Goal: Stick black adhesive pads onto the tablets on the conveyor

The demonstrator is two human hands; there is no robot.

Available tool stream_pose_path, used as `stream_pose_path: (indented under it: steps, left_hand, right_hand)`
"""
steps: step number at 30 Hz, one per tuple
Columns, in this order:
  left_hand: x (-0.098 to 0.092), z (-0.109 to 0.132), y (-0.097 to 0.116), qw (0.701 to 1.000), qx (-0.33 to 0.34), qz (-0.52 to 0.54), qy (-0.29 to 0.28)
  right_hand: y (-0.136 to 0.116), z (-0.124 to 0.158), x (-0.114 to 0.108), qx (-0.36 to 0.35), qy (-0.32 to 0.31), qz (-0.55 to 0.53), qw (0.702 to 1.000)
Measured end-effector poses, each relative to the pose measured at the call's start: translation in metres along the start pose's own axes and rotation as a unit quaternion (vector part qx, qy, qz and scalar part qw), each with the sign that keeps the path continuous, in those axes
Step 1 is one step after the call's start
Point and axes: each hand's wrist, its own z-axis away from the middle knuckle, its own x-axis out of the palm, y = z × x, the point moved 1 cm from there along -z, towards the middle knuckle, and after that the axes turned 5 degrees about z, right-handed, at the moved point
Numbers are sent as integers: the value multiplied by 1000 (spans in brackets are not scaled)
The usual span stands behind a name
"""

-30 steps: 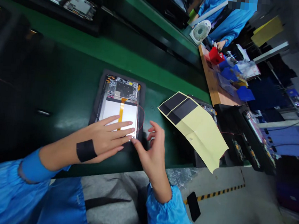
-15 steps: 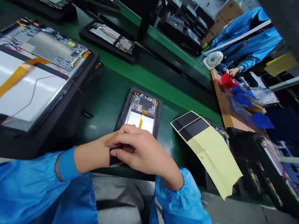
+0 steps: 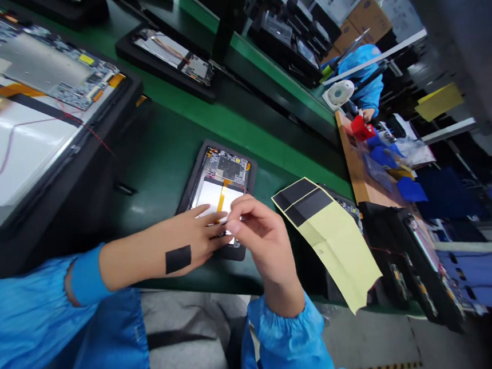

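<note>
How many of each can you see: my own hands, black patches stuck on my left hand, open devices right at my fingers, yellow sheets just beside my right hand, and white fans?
Hands: 2, left hand and right hand
Black patch: 1
Open device: 1
Yellow sheet: 1
White fan: 1
Total: 6

Blue sleeves (image 3: 289,349), cuffs (image 3: 310,315) apparently elastic; black patch (image 3: 178,259), left hand (image 3: 201,235).
</note>
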Motion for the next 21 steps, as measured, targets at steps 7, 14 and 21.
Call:
stream_pose_path:
  steps: [7, 14, 21]
  left_hand:
    - [3, 18, -15, 997, 22, 26, 66]
    - [3, 14, -15, 996, 12, 43, 79]
    - [15, 14, -12, 996, -58, 30, 55]
  right_hand:
    - [32, 77, 6, 139, 158, -378, 902]
    - [62, 112, 40, 117, 194, -509, 831]
    - [82, 104, 54, 117, 163, -550, 811]
